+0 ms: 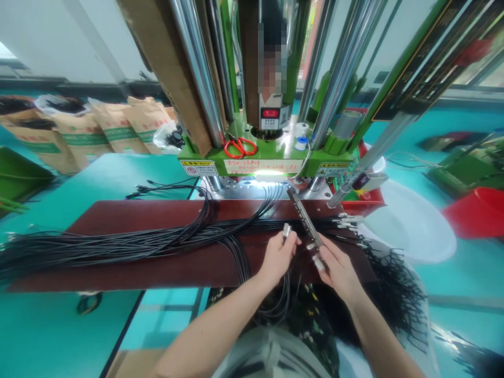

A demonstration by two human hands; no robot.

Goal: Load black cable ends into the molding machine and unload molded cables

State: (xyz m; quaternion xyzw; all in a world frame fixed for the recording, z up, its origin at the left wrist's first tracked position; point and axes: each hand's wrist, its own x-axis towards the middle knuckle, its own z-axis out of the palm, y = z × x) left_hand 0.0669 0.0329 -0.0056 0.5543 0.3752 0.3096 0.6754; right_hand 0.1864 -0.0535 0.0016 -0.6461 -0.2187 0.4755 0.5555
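Note:
My left hand (pixel 277 258) is closed on a black cable, whose silver connector (pixel 287 230) sticks up past the fingertips. Thin black cable loops hang below that hand over my lap. In my right hand (pixel 337 265) is a long dark metal bar (pixel 304 216) with small slots or fittings along it, gripped at its near end. The bar slants away to the left, its far tip close to the lit press opening. Another silver connector (pixel 318 262) shows by the right fingers; whether it sits in the bar I cannot tell. A thick bundle of black cables (pixel 129 244) lies across the brown board (pixel 118 212).
A green press (pixel 252 165) with steel columns stands ahead, red-handled scissors (pixel 240 148) on its ledge. Cable ends with silver connectors (pixel 348 220) lie at the right. Black branching scrap (pixel 397 289) fills a pale container beside my right arm. Paper sacks (pixel 84 136) stand far left.

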